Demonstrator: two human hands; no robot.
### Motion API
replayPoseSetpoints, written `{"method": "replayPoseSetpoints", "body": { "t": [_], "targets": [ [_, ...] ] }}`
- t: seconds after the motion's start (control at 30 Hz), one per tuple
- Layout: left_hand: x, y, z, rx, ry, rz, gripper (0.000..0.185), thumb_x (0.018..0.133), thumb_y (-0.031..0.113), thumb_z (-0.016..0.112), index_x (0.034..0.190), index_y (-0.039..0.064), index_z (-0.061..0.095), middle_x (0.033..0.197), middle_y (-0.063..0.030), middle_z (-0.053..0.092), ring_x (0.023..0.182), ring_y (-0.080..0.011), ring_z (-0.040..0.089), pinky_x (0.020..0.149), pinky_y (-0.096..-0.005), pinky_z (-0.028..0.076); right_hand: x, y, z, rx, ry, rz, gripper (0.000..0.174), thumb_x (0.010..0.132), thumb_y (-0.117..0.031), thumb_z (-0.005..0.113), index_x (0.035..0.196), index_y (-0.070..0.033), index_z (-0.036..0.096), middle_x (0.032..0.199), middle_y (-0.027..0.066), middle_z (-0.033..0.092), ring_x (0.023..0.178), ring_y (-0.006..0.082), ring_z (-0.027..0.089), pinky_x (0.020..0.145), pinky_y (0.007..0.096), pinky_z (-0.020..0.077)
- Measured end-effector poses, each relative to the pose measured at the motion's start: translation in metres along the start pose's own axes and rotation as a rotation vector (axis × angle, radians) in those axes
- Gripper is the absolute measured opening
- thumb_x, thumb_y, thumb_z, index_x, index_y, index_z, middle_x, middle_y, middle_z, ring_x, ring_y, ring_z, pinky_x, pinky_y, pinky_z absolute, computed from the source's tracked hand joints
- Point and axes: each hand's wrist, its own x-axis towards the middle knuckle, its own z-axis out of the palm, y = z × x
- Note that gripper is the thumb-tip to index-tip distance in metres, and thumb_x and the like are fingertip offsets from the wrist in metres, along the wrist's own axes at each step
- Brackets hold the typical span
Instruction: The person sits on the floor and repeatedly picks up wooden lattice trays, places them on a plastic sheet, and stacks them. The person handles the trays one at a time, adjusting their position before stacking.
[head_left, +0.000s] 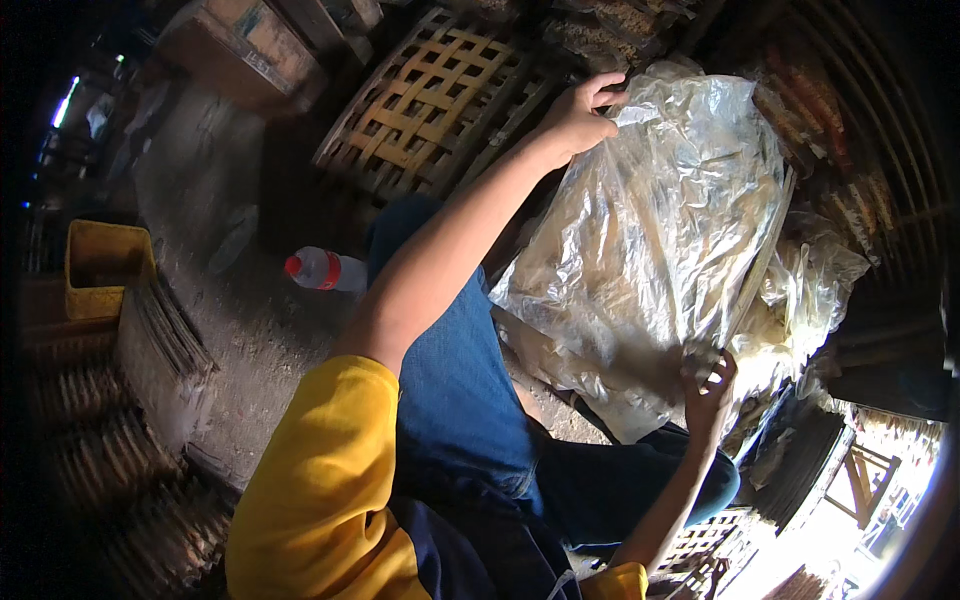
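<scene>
A large crumpled sheet of clear plastic (645, 240), possibly a bag, spreads in front of my knees. Its brownish contents or backing show through only dimly. My left hand (581, 120) holds the sheet's far left corner, with thumb and fingers around the edge. Down at the near right side, my right hand (706, 390) has its fingers curled on a bunched bit of the plastic. A thin wooden strip (761, 259) runs along the right side of the sheet. More crumpled plastic (806, 285) lies just beyond that strip.
Beyond my left arm leans a woven bamboo panel (427, 97). A plastic bottle with a red cap (322, 270) lies on the floor (247, 322). To the left are a yellow container (109, 262) and stacked thin boards (165, 352). Another stack (806, 465) stands at right.
</scene>
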Motion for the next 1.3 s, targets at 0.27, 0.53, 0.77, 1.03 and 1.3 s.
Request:
{"method": "replayPoseSetpoints", "body": {
  "t": [0.27,0.53,0.77,1.03,1.3],
  "targets": [
    [0.015,-0.054,0.004,0.429,-0.058,0.057,0.083,0.074,0.005,0.08,0.15,0.008,0.049,0.122,-0.0113,0.071,0.094,-0.0156,0.07,0.078,-0.0357,0.057,0.004,-0.023,-0.007,-0.001,-0.023,0.107,0.076,0.08,-0.005,0.082,0.146,-0.005,0.044,0.119,0.016,0.071,0.099,0.0244,0.073,0.079,0.0359,0.0609],
    [0.027,-0.032,0.01,-0.037,0.042,-0.218,0.078,0.079,0.014,0.087,0.147,0.004,0.05,0.123,-0.0118,0.069,0.096,-0.0147,0.064,0.077,-0.0317,0.054,0.002,-0.003,-0.004,-0.125,0.083,0.059,0.071,0.075,-0.006,0.084,0.139,-0.002,0.053,0.109,0.0143,0.073,0.089,0.0257,0.073,0.077,0.0364,0.0593],
    [0.056,0.014,0.026,-0.448,-0.321,-0.207,0.063,0.088,0.01,0.075,0.147,0.008,0.054,0.129,-0.0094,0.067,0.115,-0.0184,0.064,0.101,-0.0319,0.051,-0.002,0.0,-0.005,-0.101,0.037,0.123,0.073,0.076,-0.006,0.086,0.139,-0.005,0.049,0.111,0.014,0.072,0.09,0.0241,0.073,0.075,0.037,0.0598],
    [0.098,-0.031,0.011,0.137,-0.113,0.054,0.068,0.087,0.002,0.069,0.152,0.014,0.053,0.118,-0.0062,0.066,0.097,-0.0158,0.062,0.09,-0.0317,0.052,-0.003,-0.024,0.0,-0.129,0.078,0.062,0.087,0.07,-0.002,0.087,0.146,-0.005,0.045,0.12,0.017,0.066,0.097,0.0283,0.071,0.087,0.0408,0.0573],
    [0.064,-0.047,0.044,0.231,-0.114,0.032,0.076,0.094,0.007,0.069,0.161,0.01,0.034,0.158,-0.0184,0.046,0.148,-0.0241,0.041,0.118,-0.0358,0.036,0.072,0.041,0.009,-0.137,0.198,-0.042,0.045,0.083,-0.028,0.083,0.118,-0.004,0.068,0.126,0.0233,0.062,0.118,0.0405,0.059,0.098,0.0497,0.0497]
  ]
}}
